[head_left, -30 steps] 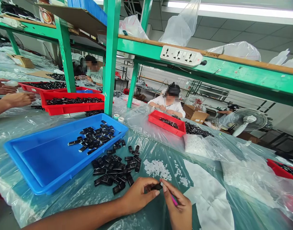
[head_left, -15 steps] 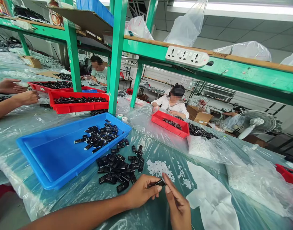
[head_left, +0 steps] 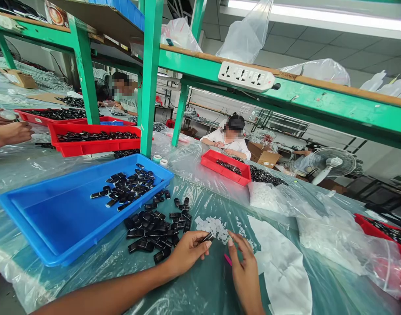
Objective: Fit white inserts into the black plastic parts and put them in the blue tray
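My left hand pinches a small black piece between thumb and fingers, its end pointing right. To its right is my right hand, thumb and index fingertips close together at the edge of a pile of small white pieces; anything between them is too small to make out. A pink stick-like object shows beside the right hand, partly hidden by it. A heap of black pieces lies left of my left hand. Behind it, a blue tray holds more black pieces at its right end.
Red trays of black parts stand at the back left, another red tray at centre. A white sheet and plastic bags lie right. A green shelf post rises behind the blue tray. Other people sit around.
My hands have moved apart; the right one has left the black piece and is by the white pile. The pink object has come into sight. The view has shifted slightly.
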Available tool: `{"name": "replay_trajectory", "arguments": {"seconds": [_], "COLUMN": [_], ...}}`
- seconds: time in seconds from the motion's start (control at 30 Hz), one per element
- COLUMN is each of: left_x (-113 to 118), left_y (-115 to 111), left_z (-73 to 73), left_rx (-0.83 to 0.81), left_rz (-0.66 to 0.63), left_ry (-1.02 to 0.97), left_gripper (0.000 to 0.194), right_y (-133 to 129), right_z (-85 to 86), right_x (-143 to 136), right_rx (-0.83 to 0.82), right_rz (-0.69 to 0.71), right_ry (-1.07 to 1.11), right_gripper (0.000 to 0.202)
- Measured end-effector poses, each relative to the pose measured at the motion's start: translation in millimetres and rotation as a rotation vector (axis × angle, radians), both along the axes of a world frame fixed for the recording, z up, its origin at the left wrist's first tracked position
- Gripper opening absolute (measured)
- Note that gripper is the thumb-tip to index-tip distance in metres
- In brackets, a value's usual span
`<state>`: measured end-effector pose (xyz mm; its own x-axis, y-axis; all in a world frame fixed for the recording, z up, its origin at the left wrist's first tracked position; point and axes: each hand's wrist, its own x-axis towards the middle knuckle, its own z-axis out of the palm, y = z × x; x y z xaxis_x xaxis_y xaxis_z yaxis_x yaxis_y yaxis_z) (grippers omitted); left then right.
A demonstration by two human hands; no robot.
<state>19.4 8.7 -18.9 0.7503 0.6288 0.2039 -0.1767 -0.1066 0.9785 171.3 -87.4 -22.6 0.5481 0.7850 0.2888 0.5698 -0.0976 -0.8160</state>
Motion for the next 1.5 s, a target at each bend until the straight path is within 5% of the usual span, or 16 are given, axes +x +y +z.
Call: {"name": "replay_trajectory", "arguments": {"seconds": [0.13,0.73,0.93,1.23,1.5], "left_x": [0,4,4,2,-4], "left_y": [0,-3,-4,-7,-10], "left_z": [0.4,-7.7,-7.2,-1.4,8.2], "left_rx": [-0.025,-0.063,-0.090,-0.039,0.166], "left_rz": [0.012,-0.035,-0.026,-0.095,-0.094], "left_ry": [-0.011,-0.025,-0.013,-0.032,0.005], "left_gripper": [0.034,0.037,0.039,0.039,0.038], "right_y": [1,15,8,-1,-3], "right_z": [-4.5,-11.4,-6.0,5.3,9.0], "right_x": [12,13,11,-3,-10], "right_rx": [-0.058,-0.035,-0.014,0.054,0.027], "right_rz": [0.038,-0.007,0.029,0.279,0.387], "right_ry": [-0.246,-0.181,0.081,0.623,1.010], "right_gripper": [0.030,0.019,0.025,0.031,0.022]}}
